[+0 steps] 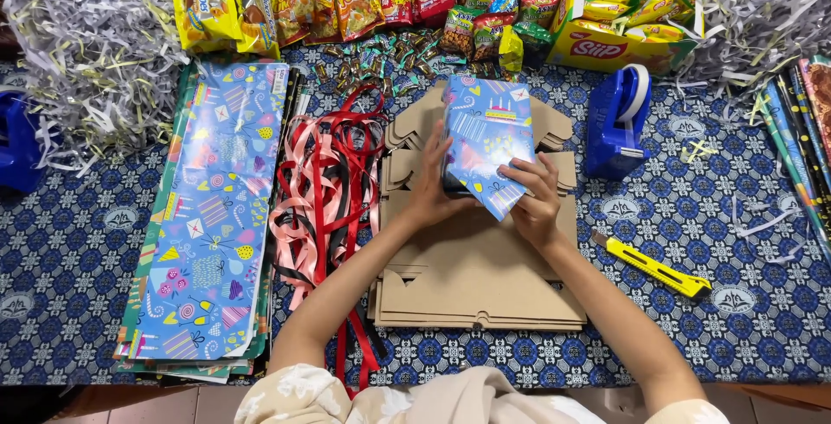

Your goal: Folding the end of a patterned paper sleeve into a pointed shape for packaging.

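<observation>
Fingers point(520, 173) of both hands clasping blue wrapped box point(486, 134), long axis pointing away.

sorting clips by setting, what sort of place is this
Probably a home gift-packing spot, set up on a patterned blue cloth. Both hands fold wrapping paper around a box; around it lie wrapping sheets, ribbons, snack packets and a tape dispenser.

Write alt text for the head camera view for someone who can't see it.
Two bare hands, left hand and right hand, hold a box wrapped in blue patterned paper over a stack of flat cardboard, with ribbons alongside.
</observation>
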